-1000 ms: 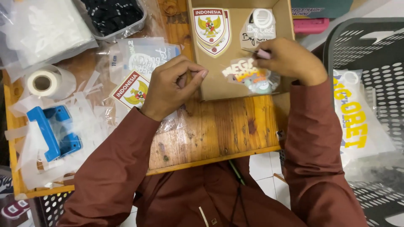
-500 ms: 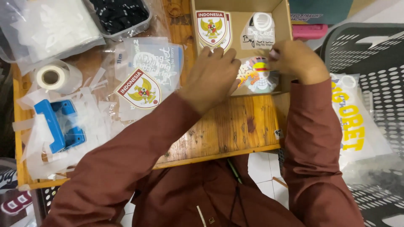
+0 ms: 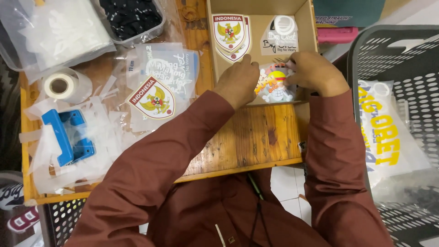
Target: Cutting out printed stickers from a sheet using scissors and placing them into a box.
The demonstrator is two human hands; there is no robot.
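Note:
Both my hands are inside a shallow cardboard box point(image 3: 215, 55) at the top middle of the wooden table. My left hand point(image 3: 238, 81) and my right hand point(image 3: 315, 73) pinch the two sides of a colourful round sticker sheet point(image 3: 273, 87) lying on the box floor. Behind it in the box lie a red-and-white shield emblem with a gold bird point(image 3: 231, 35) and a white printed transfer sheet point(image 3: 280, 35). Whether the sticker is lifted off the box floor cannot be told.
Left of the box lie a second shield emblem point(image 3: 152, 97) on clear plastic sheets, a tape roll point(image 3: 59, 85), a blue tool point(image 3: 66, 137) and a tub of black pieces point(image 3: 130, 16). At right, a dark perforated basket point(image 3: 402, 50) holds a sheet with yellow lettering point(image 3: 384, 132).
My left hand left the shield emblem on the table and moved right into the box, joining my right hand at the colourful sticker. The view shifted slightly.

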